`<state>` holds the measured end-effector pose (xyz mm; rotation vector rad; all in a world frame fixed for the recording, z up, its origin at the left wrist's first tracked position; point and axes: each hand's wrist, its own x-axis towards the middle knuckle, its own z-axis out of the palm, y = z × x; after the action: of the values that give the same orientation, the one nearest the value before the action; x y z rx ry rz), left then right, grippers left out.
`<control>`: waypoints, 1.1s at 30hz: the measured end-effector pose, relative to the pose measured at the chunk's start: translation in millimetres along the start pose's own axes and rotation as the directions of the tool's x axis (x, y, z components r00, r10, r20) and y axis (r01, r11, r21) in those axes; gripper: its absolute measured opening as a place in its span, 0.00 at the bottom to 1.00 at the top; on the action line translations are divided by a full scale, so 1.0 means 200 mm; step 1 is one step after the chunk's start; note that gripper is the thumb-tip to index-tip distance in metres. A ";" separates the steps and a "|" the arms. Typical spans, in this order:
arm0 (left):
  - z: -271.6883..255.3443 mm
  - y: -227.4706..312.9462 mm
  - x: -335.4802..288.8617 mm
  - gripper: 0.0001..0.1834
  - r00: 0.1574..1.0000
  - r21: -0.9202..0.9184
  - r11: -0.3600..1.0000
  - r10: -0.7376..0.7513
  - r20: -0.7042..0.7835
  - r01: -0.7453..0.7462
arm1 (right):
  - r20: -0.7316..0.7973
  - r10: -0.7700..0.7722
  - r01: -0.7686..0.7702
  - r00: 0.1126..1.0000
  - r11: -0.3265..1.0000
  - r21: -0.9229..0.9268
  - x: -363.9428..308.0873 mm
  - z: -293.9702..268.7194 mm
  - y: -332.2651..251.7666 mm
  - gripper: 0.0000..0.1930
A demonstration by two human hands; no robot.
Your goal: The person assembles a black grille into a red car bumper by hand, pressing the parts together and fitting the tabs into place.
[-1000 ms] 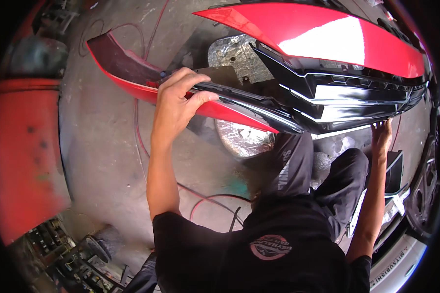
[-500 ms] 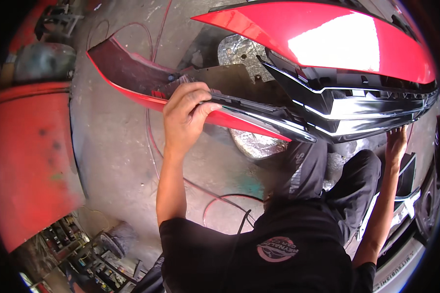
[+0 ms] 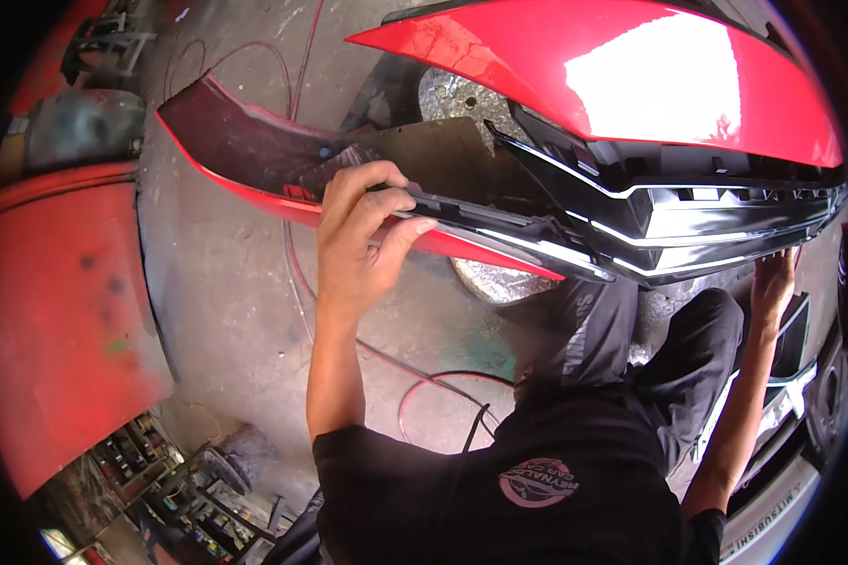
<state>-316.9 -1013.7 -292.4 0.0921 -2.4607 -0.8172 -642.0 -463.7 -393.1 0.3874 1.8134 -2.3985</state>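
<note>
A large glossy red car bumper [image 3: 499, 56] lies in front of me, with a black front grille [image 3: 725, 226] edged in shiny strips along its near side. My left hand [image 3: 363, 240] pinches the left end of a long black trim piece [image 3: 509, 235] that runs toward the grille, thumb on the near side and fingers over the top. Below that piece, the curved red end section [image 3: 264, 193] of the bumper stretches to the left, its dark inner side showing. At the far right, my right hand [image 3: 774, 282] grips the grille's near lower edge; its fingertips are partly hidden.
Foil-like padding [image 3: 499, 282] shows under the bumper parts. A red hose [image 3: 301, 273] winds over the concrete floor. On the left stands a worn red panel [image 3: 66, 311], with a cluttered rack [image 3: 198, 499] below it. Part of a car [image 3: 773, 518] is at lower right.
My left hand and the trim piece have shifted slightly right and toward me. The grille and my right hand moved a little the same way. Both grips stay as they were.
</note>
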 end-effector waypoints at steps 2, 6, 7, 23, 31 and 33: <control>0.00 0.01 -0.01 0.17 0.999 -0.014 0.999 -0.034 -0.006 0.034 | 0.051 -0.006 0.005 0.999 1.000 0.016 0.04 -0.04 0.00 0.27; 0.03 0.01 -0.05 0.17 0.996 -0.031 0.996 -0.079 -0.037 0.078 | 0.051 -0.020 0.019 0.998 1.000 0.008 -0.01 0.03 -0.01 0.29; 0.03 0.00 -0.05 0.18 0.998 -0.012 0.998 -0.055 -0.033 0.055 | 0.041 -0.015 0.015 0.999 1.000 0.001 -0.01 0.02 -0.01 0.30; 0.05 0.04 -0.02 0.24 0.999 0.137 0.990 -0.010 -0.042 0.016 | 0.089 0.021 -0.004 0.996 0.983 -0.184 -0.01 -0.02 -0.05 0.35; 0.04 0.08 0.00 0.21 0.998 0.114 0.992 -0.057 -0.037 0.061 | 0.093 0.063 -0.051 0.994 0.991 -0.120 -0.02 -0.05 -0.03 0.32; 0.04 0.10 0.02 0.21 0.995 0.094 0.990 -0.101 -0.019 0.102 | 0.064 0.025 -0.011 0.998 0.979 -0.206 -0.01 -0.08 -0.02 0.33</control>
<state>-322.4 -994.4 -283.8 0.2588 -2.4979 -0.7385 -638.1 -448.1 -392.5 0.2979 1.9937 -2.1571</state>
